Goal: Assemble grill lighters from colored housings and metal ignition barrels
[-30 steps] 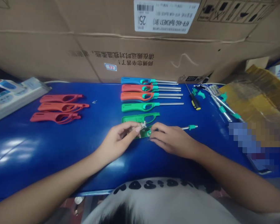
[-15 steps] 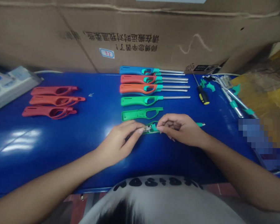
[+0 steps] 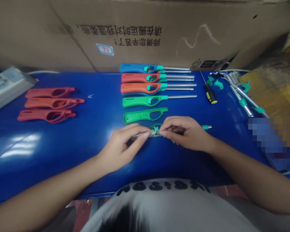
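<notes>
My left hand (image 3: 125, 143) is closed in a pinch on a clear fuel tank (image 3: 152, 132) with a metal end, part of a gas lighter. Facing it, my right hand (image 3: 187, 132) is closed with its fingertips at the small teal trigger (image 3: 156, 129); what exactly they grip is hidden. Under both hands lies an open green lighter half-shell (image 3: 159, 125), mostly covered. A teal collar with a metal tip (image 3: 206, 127) shows beyond my right hand. Just behind lies the matching green half-shell (image 3: 145, 115), inner side up.
Several assembled lighters (image 3: 141, 87) lie in a row at the back. Red and orange shells (image 3: 47, 104) are at the left, near a white power strip (image 3: 11, 87). A screwdriver (image 3: 210, 93) and loose metal tubes (image 3: 246, 100) lie right. A cardboard box (image 3: 135, 19) borders the rear.
The view has shifted slightly. My right hand has moved a little closer to my left fingertips, and more of the clear tank shows under my left hand.
</notes>
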`<action>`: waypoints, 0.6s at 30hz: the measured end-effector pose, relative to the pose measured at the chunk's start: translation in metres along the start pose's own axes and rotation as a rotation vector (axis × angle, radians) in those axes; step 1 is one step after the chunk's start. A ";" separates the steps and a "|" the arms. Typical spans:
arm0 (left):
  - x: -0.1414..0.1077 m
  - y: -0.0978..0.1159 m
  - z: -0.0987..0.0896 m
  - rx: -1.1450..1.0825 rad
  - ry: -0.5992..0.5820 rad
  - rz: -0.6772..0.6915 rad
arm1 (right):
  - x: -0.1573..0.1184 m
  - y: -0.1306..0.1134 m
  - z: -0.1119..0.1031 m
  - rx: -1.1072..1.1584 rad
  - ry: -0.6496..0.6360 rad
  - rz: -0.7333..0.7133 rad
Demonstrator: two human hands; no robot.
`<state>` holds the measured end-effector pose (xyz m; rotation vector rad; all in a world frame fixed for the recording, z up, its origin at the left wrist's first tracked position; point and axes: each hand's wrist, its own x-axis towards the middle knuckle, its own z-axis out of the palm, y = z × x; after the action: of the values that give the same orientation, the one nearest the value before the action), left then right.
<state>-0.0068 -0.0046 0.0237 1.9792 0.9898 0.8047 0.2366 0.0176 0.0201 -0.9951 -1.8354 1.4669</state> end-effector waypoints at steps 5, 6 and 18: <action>0.001 0.000 -0.001 -0.017 -0.024 -0.049 | -0.001 -0.001 0.000 -0.004 0.008 0.003; 0.001 0.000 -0.001 -0.019 -0.026 -0.055 | -0.001 -0.001 0.000 -0.003 0.009 0.001; 0.002 0.000 -0.001 -0.032 -0.028 -0.085 | 0.000 0.000 0.002 -0.032 0.011 -0.039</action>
<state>-0.0068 -0.0028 0.0242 1.9031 1.0316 0.7392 0.2348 0.0164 0.0192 -0.9754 -1.8652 1.4107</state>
